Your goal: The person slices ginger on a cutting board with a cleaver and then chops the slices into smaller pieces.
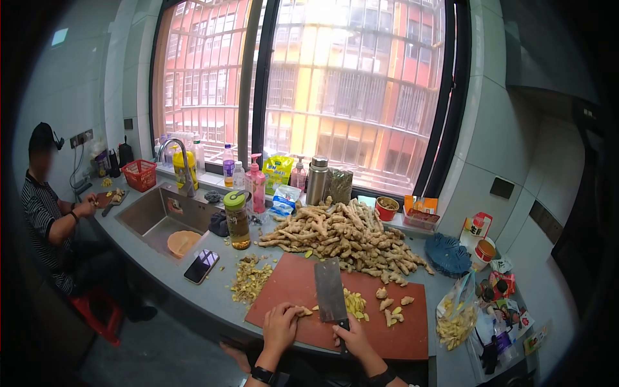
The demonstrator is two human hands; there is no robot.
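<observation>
My right hand (356, 337) is wrapped round the black handle of a cleaver (331, 291), whose broad blade points away from me over the reddish-brown cutting board (284, 277). At the board's near left, my left hand (280, 327) has its fingers bent on a small piece of ginger (303, 311), left of the blade. Sliced ginger (354, 304) lies just right of the blade. Several ginger chunks (392, 315) sit farther right on the board. Behind it rises a large heap of whole ginger (351, 235). Small ginger scraps (250, 281) are piled off the board's left side.
A phone (202, 266) and a green-lidded bottle (236, 222) stand left, near the sink (145, 216). To the right are a bag of ginger (456, 317) and a blue basket (448, 253). At far left a person (55, 219) sits working at a small board (111, 198).
</observation>
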